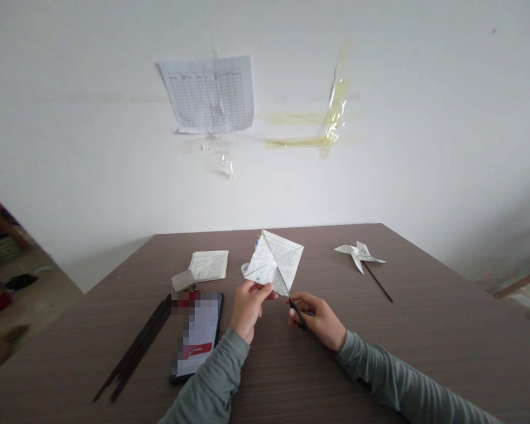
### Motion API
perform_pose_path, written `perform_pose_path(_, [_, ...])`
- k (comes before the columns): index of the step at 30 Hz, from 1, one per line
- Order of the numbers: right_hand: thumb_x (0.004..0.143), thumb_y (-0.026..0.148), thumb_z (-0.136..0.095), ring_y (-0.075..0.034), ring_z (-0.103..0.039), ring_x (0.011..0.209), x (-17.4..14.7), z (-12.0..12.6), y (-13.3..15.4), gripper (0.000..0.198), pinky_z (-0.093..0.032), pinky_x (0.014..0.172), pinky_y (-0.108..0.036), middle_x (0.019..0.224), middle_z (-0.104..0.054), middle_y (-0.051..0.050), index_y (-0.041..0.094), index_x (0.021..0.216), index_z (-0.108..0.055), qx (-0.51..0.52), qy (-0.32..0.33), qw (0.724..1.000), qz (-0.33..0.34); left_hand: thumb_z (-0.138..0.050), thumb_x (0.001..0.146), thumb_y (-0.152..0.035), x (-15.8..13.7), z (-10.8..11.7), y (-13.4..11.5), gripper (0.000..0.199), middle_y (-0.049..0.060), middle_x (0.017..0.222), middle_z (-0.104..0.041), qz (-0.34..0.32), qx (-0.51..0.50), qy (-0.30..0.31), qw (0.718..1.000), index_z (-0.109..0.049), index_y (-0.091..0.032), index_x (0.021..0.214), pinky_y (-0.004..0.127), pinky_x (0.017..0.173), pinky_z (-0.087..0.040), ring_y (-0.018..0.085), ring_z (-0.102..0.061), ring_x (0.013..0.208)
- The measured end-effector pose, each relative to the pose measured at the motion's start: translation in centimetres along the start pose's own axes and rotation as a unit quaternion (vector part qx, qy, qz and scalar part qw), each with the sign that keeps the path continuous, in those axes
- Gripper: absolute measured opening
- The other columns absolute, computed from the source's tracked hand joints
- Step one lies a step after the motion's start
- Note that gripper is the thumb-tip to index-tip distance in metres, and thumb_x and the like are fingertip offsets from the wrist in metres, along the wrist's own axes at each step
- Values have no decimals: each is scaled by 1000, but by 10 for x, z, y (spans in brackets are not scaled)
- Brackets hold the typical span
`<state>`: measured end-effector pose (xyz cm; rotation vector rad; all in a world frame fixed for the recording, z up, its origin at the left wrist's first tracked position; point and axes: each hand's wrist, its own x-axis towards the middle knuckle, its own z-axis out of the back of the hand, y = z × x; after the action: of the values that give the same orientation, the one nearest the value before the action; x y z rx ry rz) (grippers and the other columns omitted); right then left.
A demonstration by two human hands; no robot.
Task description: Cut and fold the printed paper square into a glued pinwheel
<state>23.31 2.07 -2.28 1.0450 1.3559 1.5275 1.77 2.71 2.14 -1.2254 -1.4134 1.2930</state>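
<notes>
A square of printed paper (287, 250) with diagonal crease lines is pinched by its lower edge in my left hand (249, 306). My right hand (317, 318) grips a pair of scissors with black handles (298, 315). Their blades reach the paper's near corner and point up along a diagonal; I cannot tell how far any cut goes. Behind the paper's left side, a clear ring-shaped thing (244, 270), perhaps a tape roll, is partly hidden. To the right lies a paper pinwheel (358, 254) on a thin dark stick (378, 282).
A stack of paper squares (209, 265) lies at the table's left, with a small clear box (184, 281) against it. Several dark sticks (139, 344) lie beside a phone (198, 335). A printed sheet (209, 94) hangs on the wall behind the brown table (424, 359).
</notes>
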Motion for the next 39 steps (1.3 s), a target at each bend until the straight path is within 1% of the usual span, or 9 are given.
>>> perform_pose_path(6, [80, 84, -108, -30, -77, 73, 0, -1, 1, 70, -68, 76, -46, 79, -86, -9, 26, 112, -86, -2, -6, 1000, 0, -102, 75, -39, 0, 0, 1, 31, 6, 76, -86, 2, -2, -2, 1000, -77, -22, 82, 19, 44, -34, 29, -93, 78])
perform_pose_path(13, [74, 85, -110, -30, -75, 72, 1, -2, 1, 72, -64, 73, -44, 76, -82, -5, 27, 108, -85, 2, -6, 1000, -7, -101, 79, -41, 1, -1, 2, 32, 6, 76, -87, 6, 18, 2, 1000, -75, -23, 83, 18, 45, -35, 30, -93, 82])
perform_pose_path(18, [77, 85, -107, -27, -73, 71, 2, -2, 1, 72, -63, 74, -43, 75, -84, -5, 26, 110, -84, -1, -2, 1000, -7, -98, 85, -32, -1, -2, -1, 25, 5, 79, -87, 11, 22, -1, 1000, -75, -23, 85, 19, 46, -35, 28, -93, 81])
perform_pose_path(22, [76, 83, -109, -26, -74, 69, 2, -2, 0, 71, -65, 72, -42, 74, -83, -3, 25, 110, -84, 4, -1, 1000, -5, -95, 89, -21, -2, -4, -4, 22, 3, 75, -84, 21, 22, -12, 999, -74, -24, 83, 19, 44, -32, 26, -92, 78])
perform_pose_path(24, [77, 82, -109, -27, -75, 70, 1, -2, 0, 69, -65, 73, -42, 74, -83, -4, 26, 110, -85, 2, -4, 1000, -4, -94, 90, -20, -2, -4, -5, 22, 2, 73, -83, 24, 22, -14, 999, -73, -24, 82, 19, 44, -31, 25, -92, 77])
perform_pose_path(28, [78, 81, -105, -30, -77, 71, 1, -2, 0, 65, -66, 74, -45, 75, -83, -5, 28, 110, -85, -8, -7, 1000, -6, -96, 88, -24, -1, -4, -3, 23, 2, 74, -84, 20, 19, -9, 1000, -73, -24, 84, 18, 44, -33, 26, -92, 77])
perform_pose_path(34, [81, 75, -103, -37, -84, 78, -2, 1, 4, 56, -70, 78, -48, 79, -87, -9, 30, 109, -87, -32, -2, 999, -8, -100, 84, -31, 1, -2, -2, 28, 4, 83, -88, 1, 10, -15, 1000, -73, -23, 85, 17, 44, -33, 25, -92, 79])
perform_pose_path(37, [84, 71, -100, -36, -85, 76, -3, 4, 3, 50, -71, 79, -48, 81, -90, -9, 30, 110, -89, -48, 8, 999, -3, -99, 85, -32, 2, 0, -2, 29, 5, 87, -88, -5, 17, -26, 1000, -72, -23, 85, 18, 44, -33, 26, -93, 81])
perform_pose_path(39, [87, 66, -97, -35, -86, 76, -2, 7, 1, 45, -71, 82, -49, 82, -91, -9, 29, 111, -89, -67, 10, 998, 12, -101, 85, -35, 2, 1, -1, 31, 5, 86, -88, -9, 30, -29, 999, -72, -24, 87, 18, 44, -32, 28, -94, 82])
